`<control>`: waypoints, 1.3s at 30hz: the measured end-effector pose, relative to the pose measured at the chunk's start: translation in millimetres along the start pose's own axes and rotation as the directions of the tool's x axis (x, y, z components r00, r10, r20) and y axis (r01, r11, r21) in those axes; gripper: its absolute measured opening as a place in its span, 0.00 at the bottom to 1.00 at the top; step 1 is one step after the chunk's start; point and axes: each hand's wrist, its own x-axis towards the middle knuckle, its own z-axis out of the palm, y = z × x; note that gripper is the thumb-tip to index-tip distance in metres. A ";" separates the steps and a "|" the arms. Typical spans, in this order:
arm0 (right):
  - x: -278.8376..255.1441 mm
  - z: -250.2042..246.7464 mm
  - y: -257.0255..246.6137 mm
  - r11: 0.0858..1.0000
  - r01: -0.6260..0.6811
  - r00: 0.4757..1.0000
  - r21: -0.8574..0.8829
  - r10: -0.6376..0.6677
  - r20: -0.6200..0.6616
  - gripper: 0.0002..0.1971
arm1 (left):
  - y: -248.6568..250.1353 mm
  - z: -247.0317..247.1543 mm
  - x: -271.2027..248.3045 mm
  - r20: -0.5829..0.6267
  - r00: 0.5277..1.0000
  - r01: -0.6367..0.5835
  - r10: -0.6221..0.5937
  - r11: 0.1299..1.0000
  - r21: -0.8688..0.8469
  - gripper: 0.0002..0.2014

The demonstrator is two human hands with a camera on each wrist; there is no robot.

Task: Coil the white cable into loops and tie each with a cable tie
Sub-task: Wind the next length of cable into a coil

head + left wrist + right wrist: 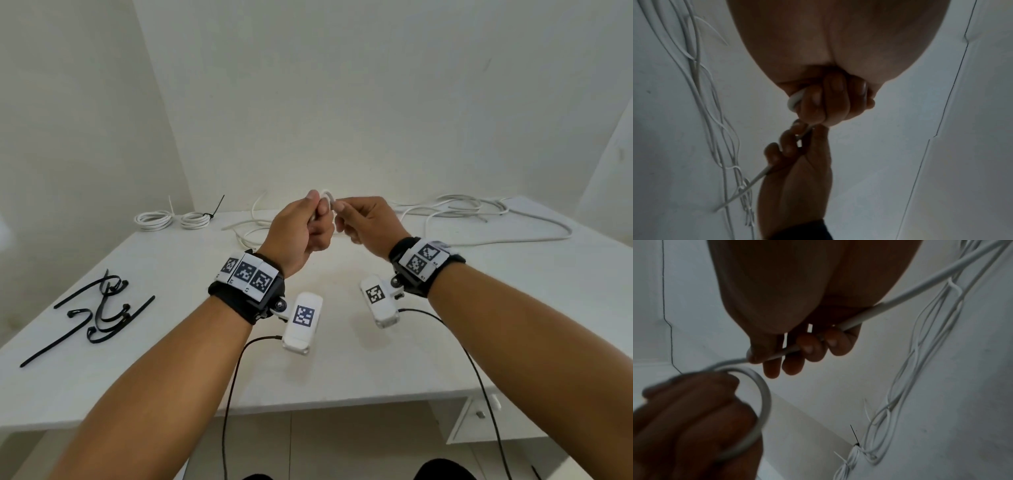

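Note:
Both hands are raised above the middle of the white table [342, 359]. My left hand [301, 226] grips a small loop of white cable [764, 399] in its curled fingers. My right hand [363, 219] pinches the same white cable [859, 316] just beside the loop, and the strand runs through its fingers [809, 347] down to the table. In the left wrist view the left fingers [830, 100] curl round the cable [794, 99], with the right hand [797, 146] just beyond. Loose white cable [479, 212] lies tangled at the back right.
Two tied coils [152, 220] [195, 219] rest at the back left, one with a white tie, one with a black tie. Several black cable ties [99, 308] lie at the left front. More loose cable [246, 229] trails behind my left hand.

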 end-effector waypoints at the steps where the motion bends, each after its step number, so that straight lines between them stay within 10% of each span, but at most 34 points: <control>1: -3.5 3.3 3.2 0.999 -0.007 1.000 -0.034 0.008 0.014 0.18 | 1.4 2.0 1.1 0.002 1.000 -0.023 0.023 0.999 -0.032 0.17; 6: -19.2 20.5 9.0 0.941 -0.040 0.992 -0.335 0.079 0.102 0.23 | 6.9 6.7 9.2 -0.097 0.990 -0.106 0.099 0.992 -0.073 0.15; 11: -27.2 35.8 3.3 0.857 0.061 0.959 -0.512 0.092 0.268 0.17 | -5.4 -5.9 21.2 -0.275 0.932 -0.155 0.237 0.944 0.291 0.14; 21: -18.9 27.7 -18.5 0.766 0.192 0.935 -0.613 0.048 0.352 0.08 | -25.0 -32.9 11.9 -0.107 0.993 0.064 0.057 0.500 0.864 0.14; 27: -5.4 9.5 -33.3 0.800 0.207 0.931 -0.564 0.016 0.364 0.07 | -19.6 -33.3 -0.9 -0.063 0.986 0.149 -0.155 0.638 0.755 0.16; 39: 14.0 -16.6 -32.5 0.949 0.060 0.991 -0.310 -0.020 0.131 0.05 | -14.3 -25.0 -18.4 -0.108 0.992 0.115 -0.065 0.817 0.565 0.25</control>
